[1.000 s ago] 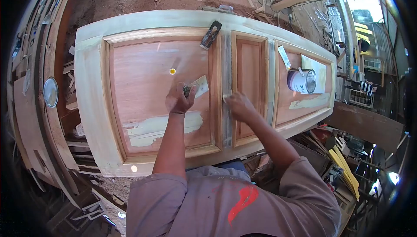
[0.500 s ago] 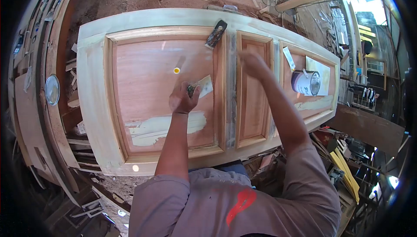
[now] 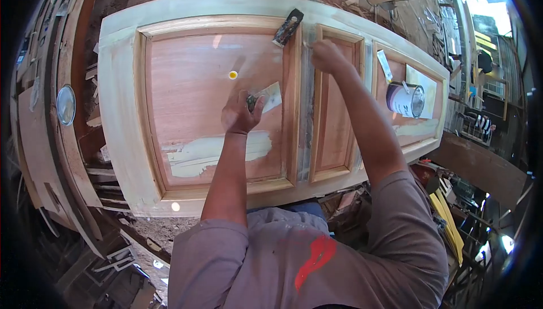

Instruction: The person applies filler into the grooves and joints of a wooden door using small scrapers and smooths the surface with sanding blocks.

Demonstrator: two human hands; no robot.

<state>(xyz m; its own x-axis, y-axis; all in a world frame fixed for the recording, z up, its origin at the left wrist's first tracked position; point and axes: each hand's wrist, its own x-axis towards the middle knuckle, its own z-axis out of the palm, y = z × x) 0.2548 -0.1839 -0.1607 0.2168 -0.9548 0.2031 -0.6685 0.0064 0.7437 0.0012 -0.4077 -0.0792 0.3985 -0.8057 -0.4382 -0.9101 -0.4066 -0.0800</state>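
Door (image 3: pixel 117 139): lies face up at twelve o'clock from me, probably so I can reach its panels from one spot.
Left hand (image 3: pixel 240 115): my fingers are wrapped around the dark handle of a scraper (image 3: pixel 272 97) over the big panel (image 3: pixel 186 91); the blade points to two o'clock, which I judge keeps it clear of my wrist.
Right hand (image 3: pixel 329 57): my fingers are curled in by the upper end of the grey strip (image 3: pixel 306 116); something pale shows at the tips, too small to tell whether I grip it.
Putty patch (image 3: pixel 218 153): at seven o'clock from my left hand, likely kept within easy reach.
Can (image 3: pixel 400 101): upright at half past one from me, perhaps to stay out of my elbows' way.
Dark tool (image 3: pixel 288 28): at ten o'clock from my right hand, laid across the moulding, seemingly parked.
Lid (image 3: pixel 66 105): at ten o'clock from me, off the door.
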